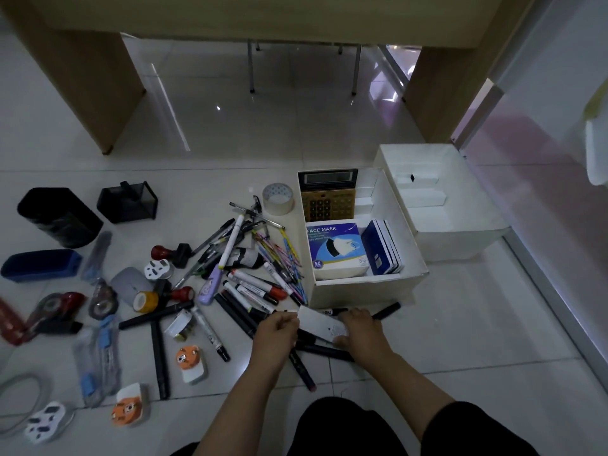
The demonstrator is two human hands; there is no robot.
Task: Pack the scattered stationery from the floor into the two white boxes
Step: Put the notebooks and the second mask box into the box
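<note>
A small flat white box (320,322) lies over black markers on the floor, just in front of the nearer white box (362,291). My left hand (274,334) grips its left end and my right hand (358,327) grips its right end. The nearer white box holds a calculator (329,195), a face mask box (335,248) and dark blue booklets (381,246). The second white box (460,232) stands behind it to the right with small white boxes inside. Pens and markers (250,258) lie heaped to the left.
On the floor at left are two black holders (126,202), a blue case (41,264), tape rolls (278,199), stamps, plugs (192,360) and a cable (19,403). A wooden desk's legs (95,90) stand behind. A glass partition (539,133) runs along the right.
</note>
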